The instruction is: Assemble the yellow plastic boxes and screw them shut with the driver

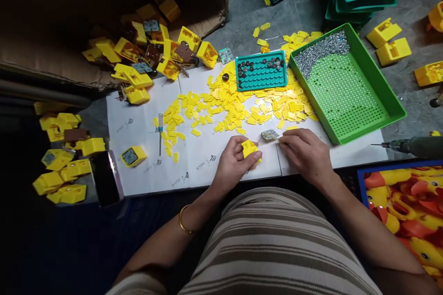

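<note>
My left hand (238,160) is closed around a small yellow plastic housing (249,150), thumb across its near side. Between my two hands is a small circuit board (269,135), just off the housing, with what looks like a thin wire running towards it. My right hand (308,154) is pinched at the board's right edge; whatever lies between the fingertips is too small to make out. Small flat yellow plastic pieces (228,106) are spread over the white sheet (204,147) beyond my hands.
A green basket (375,122) of screws stands at right, beside a screwdriver tip (391,144). A teal tray (261,84) holds small dark round parts. More yellow housings (134,76), a screwdriver (160,133) and a phone (105,179) lie left. Duck figures (408,203) fill a bin at lower right.
</note>
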Motion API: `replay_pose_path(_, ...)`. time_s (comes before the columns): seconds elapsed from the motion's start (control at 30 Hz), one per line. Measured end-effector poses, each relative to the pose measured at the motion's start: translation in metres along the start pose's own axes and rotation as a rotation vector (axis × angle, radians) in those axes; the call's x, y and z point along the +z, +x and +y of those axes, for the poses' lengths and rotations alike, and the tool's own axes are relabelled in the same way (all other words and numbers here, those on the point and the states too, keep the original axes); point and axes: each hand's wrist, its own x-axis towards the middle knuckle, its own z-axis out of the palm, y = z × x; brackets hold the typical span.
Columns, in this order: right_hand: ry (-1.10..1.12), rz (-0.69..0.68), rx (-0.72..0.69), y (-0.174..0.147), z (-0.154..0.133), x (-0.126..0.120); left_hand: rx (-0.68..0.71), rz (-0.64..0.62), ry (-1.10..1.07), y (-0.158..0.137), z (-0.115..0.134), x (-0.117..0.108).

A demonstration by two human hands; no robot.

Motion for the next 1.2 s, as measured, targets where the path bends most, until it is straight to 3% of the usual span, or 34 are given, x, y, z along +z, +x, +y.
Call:
replay_pose_path(0.1, -0.082, -0.09, 0.016, -0.01, 0.004, 0.008, -0.158, -0.067, -0.133, 0.001, -0.008, -0.001)
replay_pose_path(0.27, 0.11, -0.174, 0.055, -0.019, 0.006, 0.0, -0.312, -0.131, -0.376, -0.001, -0.006, -0.003)
replay_pose_path(0.57, -0.064, -0.226, 0.049, -0.015, 0.009, -0.004, -0.392, -0.195, -0.452, -0.004, 0.001, -0.002)
replay_pose_path(0.8, -0.17, -0.28, 0.13, -0.011, 0.003, -0.009, -0.349, -0.24, -0.391, -0.011, 0.0, 0.003)
replay_pose_path(0.87, -0.084, -0.283, 0.162, -0.009, 0.006, -0.01, -0.345, -0.247, -0.403, -0.011, -0.002, 0.003)
replay_pose_path(1.03, 0.393, -0.195, 0.283, -0.003, 0.003, -0.012, -0.309, -0.237, -0.45, -0.007, -0.008, 0.003)
replay_pose_path(1.2, 0.492, -0.23, 0.164, 0.004, -0.013, -0.013, -0.222, -0.254, -0.406, -0.004, -0.01, 0.005)
